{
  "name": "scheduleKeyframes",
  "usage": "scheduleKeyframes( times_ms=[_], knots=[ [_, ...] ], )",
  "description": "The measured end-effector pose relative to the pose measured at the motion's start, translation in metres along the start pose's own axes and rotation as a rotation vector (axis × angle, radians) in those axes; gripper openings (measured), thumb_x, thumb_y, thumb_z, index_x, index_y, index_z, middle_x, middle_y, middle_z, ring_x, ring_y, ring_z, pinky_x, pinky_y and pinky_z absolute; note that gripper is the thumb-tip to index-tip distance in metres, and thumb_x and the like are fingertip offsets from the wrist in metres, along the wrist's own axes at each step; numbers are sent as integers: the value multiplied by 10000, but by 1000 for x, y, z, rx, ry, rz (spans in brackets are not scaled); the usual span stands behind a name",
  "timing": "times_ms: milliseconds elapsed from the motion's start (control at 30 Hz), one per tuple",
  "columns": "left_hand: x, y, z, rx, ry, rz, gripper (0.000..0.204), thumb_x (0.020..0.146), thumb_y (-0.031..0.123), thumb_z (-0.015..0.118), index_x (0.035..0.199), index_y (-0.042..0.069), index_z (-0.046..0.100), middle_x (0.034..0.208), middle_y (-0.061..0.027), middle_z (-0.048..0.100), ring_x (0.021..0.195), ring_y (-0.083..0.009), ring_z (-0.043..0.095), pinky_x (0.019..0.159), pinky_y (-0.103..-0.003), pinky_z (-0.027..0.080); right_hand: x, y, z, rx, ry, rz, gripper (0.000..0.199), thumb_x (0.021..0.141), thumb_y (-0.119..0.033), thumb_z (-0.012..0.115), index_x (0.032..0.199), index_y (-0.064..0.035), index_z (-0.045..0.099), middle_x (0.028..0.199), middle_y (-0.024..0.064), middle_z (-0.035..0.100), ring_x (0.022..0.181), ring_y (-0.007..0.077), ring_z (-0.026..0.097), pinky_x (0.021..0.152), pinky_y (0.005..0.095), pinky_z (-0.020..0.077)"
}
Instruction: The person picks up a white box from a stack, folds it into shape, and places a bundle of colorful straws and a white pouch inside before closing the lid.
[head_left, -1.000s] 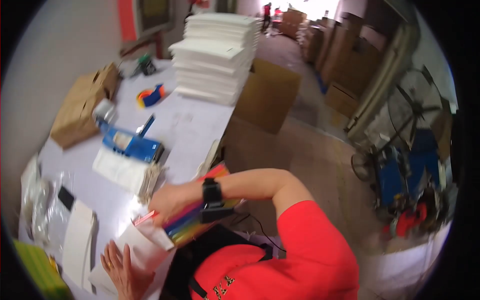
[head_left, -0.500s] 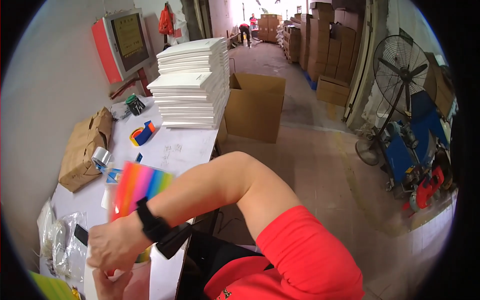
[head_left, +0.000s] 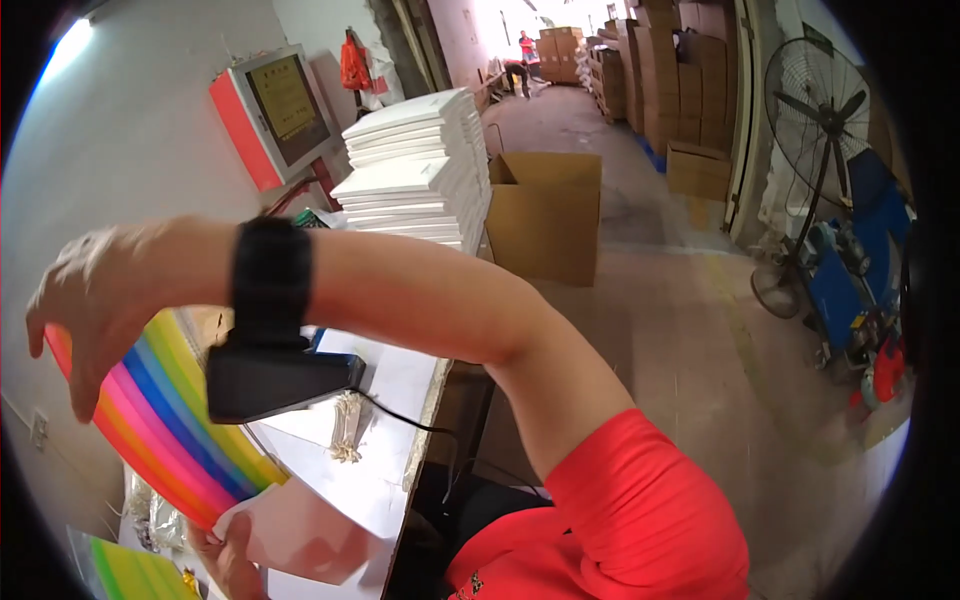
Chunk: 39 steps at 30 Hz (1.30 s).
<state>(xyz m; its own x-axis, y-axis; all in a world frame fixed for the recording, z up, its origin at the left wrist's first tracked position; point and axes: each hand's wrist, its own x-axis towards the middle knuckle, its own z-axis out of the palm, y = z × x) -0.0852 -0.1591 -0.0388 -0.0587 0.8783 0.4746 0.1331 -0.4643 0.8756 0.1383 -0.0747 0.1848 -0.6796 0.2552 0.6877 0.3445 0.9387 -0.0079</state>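
A rainbow-striped sheet [head_left: 180,420] bows between my two hands over the left part of the table. My right hand [head_left: 110,290], reaching across from the right with a black device [head_left: 270,350] strapped to its wrist, is closed on the sheet's upper end. Low in the view, my left hand [head_left: 235,560] pinches its lower end, thumb on top, where a pale, pinkish-white sheet [head_left: 310,530] adjoins it. A bundle of off-white cords [head_left: 346,425] lies on the white tabletop beside the striped sheet. My right forearm hides part of the table.
Stacked white books or boards [head_left: 415,180] stand at the table's far end. An open carton [head_left: 545,225] sits beside them on the floor. Further right are piled cartons [head_left: 665,90] and a standing fan [head_left: 825,120]. A green-yellow striped sheet [head_left: 130,570] lies at lower left.
My right hand has risen up and left from near the left hand, drawing the striped sheet's upper end along. The cord bundle has come into sight. The view has shifted slightly.
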Motion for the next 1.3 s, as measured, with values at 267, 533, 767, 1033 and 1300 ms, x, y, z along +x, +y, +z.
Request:
scheduleKeyframes(
  times_ms=[267, 533, 767, 1033, 1300],
  knots=[
    [-14, -36, -38, -108, 165, -76, 531, 837, 50, 622, 1330, 44, 427, 1192, -103, 558, 1034, -207, 567, 910, -338, 456, 61, -27, 122, -51, -39, -362, 612, 658, -440, 740, 1200, -197, 593, 1076, 1, 654, 1047, 216, 602, 837, 395, 498],
    [-15, -61, -56, -320, 132, -69, 529, 849, 127, 645, 1317, 41, 414, 1210, -118, 529, 1063, -228, 549, 937, -372, 438, 9, -44, 207, 27, -199, -278, 514, 713, -471, 682, 1076, -108, 645, 894, 38, 682, 862, 258, 628, 691, 440, 464],
    [-19, -68, -51, -232, 273, -145, 539, 853, 149, 652, 1311, 24, 396, 1192, -124, 530, 1048, -236, 554, 899, -368, 459, 15, -19, 158, 298, -697, -16, 581, 717, -563, 668, 1016, -65, 691, 908, 96, 676, 854, 274, 619, 732, 405, 461],
    [-17, -68, -62, -210, 283, -157, 560, 848, 161, 658, 1314, 22, 379, 1173, -129, 536, 1040, -230, 558, 853, -362, 483, 10, -2, 159, 774, -784, 145, 650, 722, -618, 648, 1014, -40, 696, 950, 113, 675, 867, 262, 612, 774, 353, 468],
    [-11, -78, -64, -114, 231, -136, 493, 878, 215, 628, 1277, 11, 422, 1134, -115, 550, 977, -229, 576, 849, -365, 483, -6, 3, 195, 706, -619, 144, 482, 686, -508, 729, 868, -62, 720, 797, 109, 673, 750, 262, 620, 676, 371, 474]
  ],
)
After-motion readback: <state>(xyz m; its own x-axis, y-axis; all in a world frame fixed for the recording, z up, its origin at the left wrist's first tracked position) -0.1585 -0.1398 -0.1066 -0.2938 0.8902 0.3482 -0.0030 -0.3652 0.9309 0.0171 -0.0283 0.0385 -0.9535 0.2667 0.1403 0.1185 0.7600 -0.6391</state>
